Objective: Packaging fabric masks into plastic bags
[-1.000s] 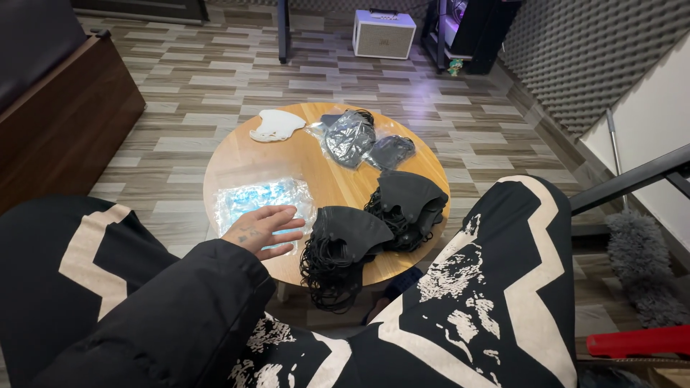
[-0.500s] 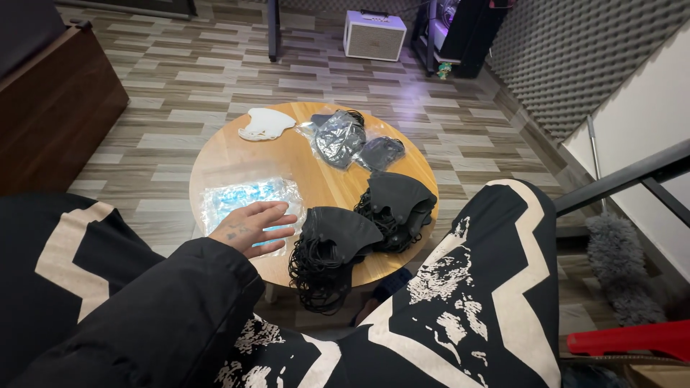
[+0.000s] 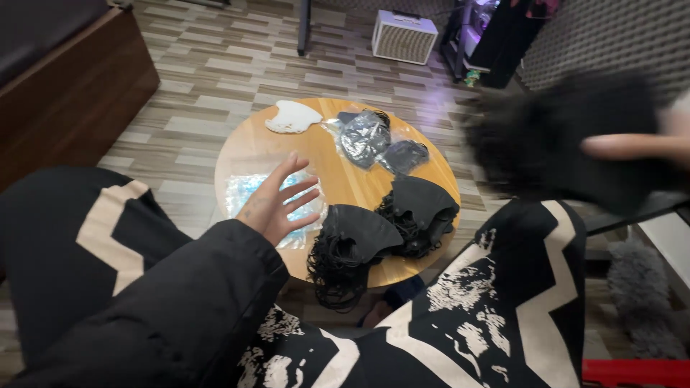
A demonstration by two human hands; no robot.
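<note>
My left hand (image 3: 277, 205) hovers with fingers spread just above a clear packet of light blue masks (image 3: 243, 195) on the left side of a round wooden table (image 3: 330, 176). My right hand (image 3: 632, 147) comes in from the right edge, raised and blurred, holding a black mask (image 3: 535, 144). Two loose piles of black masks lie on the table: one (image 3: 352, 241) at the near edge with ear loops hanging over it, the other (image 3: 420, 208) just to its right.
A white mask (image 3: 293, 116) lies at the table's far left. Two clear bags of dark masks (image 3: 365, 136) (image 3: 404, 154) sit at the far middle. A wooden cabinet (image 3: 72, 93) stands left, a white box (image 3: 404, 36) on the floor behind. My legs fill the foreground.
My left hand has lifted off the blue packet and spread its fingers. My right hand has come into view at the right, holding a black mask up. The camera has moved closer.
</note>
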